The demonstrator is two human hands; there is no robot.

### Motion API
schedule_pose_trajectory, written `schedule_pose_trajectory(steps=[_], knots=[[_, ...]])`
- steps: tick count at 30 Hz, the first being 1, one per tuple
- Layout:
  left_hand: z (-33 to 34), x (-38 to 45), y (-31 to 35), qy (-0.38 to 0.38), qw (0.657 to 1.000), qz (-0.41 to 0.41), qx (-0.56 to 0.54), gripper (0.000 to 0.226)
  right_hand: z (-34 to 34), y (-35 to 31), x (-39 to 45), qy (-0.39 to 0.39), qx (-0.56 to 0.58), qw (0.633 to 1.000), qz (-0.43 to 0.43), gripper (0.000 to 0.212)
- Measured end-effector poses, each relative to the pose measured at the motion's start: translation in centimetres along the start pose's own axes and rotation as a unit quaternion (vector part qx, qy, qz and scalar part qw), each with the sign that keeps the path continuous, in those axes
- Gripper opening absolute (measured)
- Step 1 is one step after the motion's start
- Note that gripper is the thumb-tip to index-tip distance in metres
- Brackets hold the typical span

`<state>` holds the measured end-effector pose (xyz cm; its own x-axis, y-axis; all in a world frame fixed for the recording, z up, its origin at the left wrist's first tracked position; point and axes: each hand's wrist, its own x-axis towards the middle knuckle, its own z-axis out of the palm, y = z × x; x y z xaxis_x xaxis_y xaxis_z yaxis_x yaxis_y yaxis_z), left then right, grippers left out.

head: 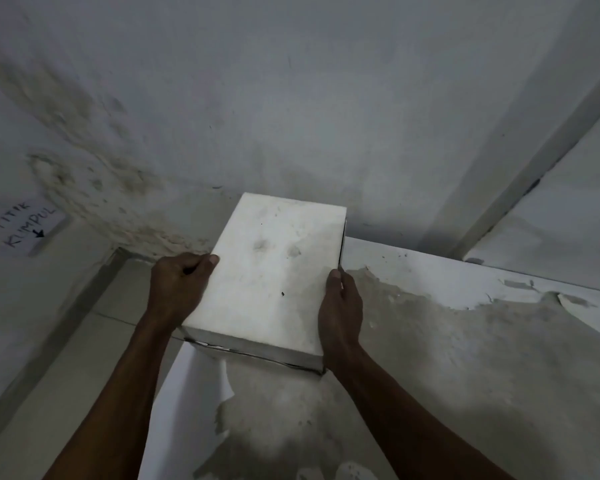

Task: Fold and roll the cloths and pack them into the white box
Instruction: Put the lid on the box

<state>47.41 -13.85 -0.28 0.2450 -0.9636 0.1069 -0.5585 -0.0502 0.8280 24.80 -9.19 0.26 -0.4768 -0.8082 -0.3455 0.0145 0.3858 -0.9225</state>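
The white box [274, 271] is closed, its smudged lid facing up, at the centre of the head view over the far left corner of a worn table [447, 358]. My left hand [181, 285] grips its left side with the thumb on the lid's edge. My right hand [340, 306] grips its right side near the front corner. A dark seam runs along the lid's right and front edges. No cloths are in sight; the box's inside is hidden.
The table's white coating is peeled and torn, with a loose flap [201, 386] at its left edge. A stained wall stands close behind. A paper note [32, 226] with handwriting is stuck on the left wall. Tiled floor [66, 358] lies to the left.
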Motion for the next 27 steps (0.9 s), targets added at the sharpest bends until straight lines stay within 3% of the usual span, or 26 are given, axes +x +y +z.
schedule_pose_trajectory(steps=[12,16,23,27], knots=[[1.9,-0.3,-2.1,0.027,0.999,0.024,-0.006,0.02,0.7,3.0,0.8,-0.001,-0.087,0.995,-0.054,0.042],[2.3,-1.2,-3.1,0.03,0.999,-0.033,-0.011,0.028,0.6,3.9,0.6,-0.027,-0.099,0.992,-0.069,0.045],[2.4,-0.8,-3.1,0.029,0.997,-0.06,-0.031,0.038,0.6,4.4,1.0,-0.036,-0.107,0.991,-0.078,0.046],[2.4,-0.4,-3.2,0.001,0.995,-0.1,-0.014,0.022,0.3,4.4,1.0,-0.044,-0.107,0.989,-0.093,0.048]])
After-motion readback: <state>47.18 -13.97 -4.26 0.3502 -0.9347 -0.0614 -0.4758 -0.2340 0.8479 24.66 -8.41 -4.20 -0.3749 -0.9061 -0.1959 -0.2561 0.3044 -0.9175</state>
